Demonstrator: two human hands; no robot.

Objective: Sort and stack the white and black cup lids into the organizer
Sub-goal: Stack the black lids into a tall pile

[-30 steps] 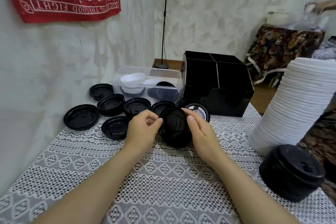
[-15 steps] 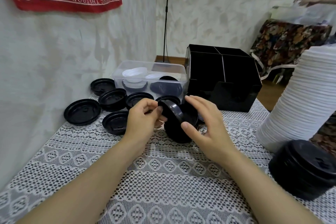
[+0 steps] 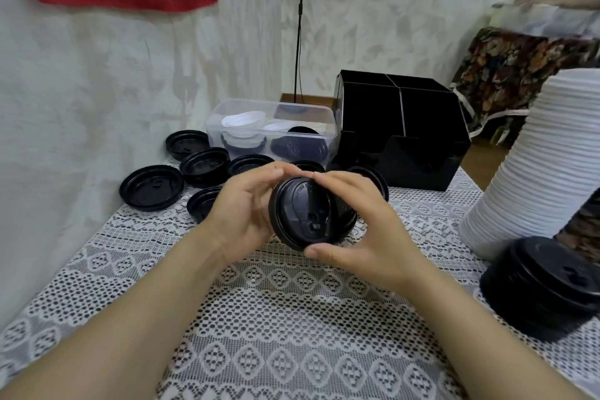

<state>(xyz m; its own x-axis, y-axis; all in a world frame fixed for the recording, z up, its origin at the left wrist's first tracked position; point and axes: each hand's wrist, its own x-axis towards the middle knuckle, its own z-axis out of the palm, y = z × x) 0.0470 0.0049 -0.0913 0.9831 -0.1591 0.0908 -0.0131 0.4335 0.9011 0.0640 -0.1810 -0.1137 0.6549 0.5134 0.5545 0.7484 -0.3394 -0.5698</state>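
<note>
Clasping black lids (image 3: 303,214) upright between both hands (image 3: 238,221) (image 3: 367,230).

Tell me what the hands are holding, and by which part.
A nested stack of black lids, held by its rim: left hand curled round the left edge, right hand with fingers on the top edge and thumb at the bottom.

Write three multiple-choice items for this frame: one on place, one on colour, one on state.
1. Where does the clear container stand relative to the organizer? A left of it; B right of it; C on top.
2. The lid between the left hand and right hand is: A white; B black; C red.
3. That lid is: A lying flat; B inside the organizer; C held up, tilted toward the camera.
Answers: A, it sits against the organizer's left wall; B, dark throughout; C, both hands hold it on edge.
</note>
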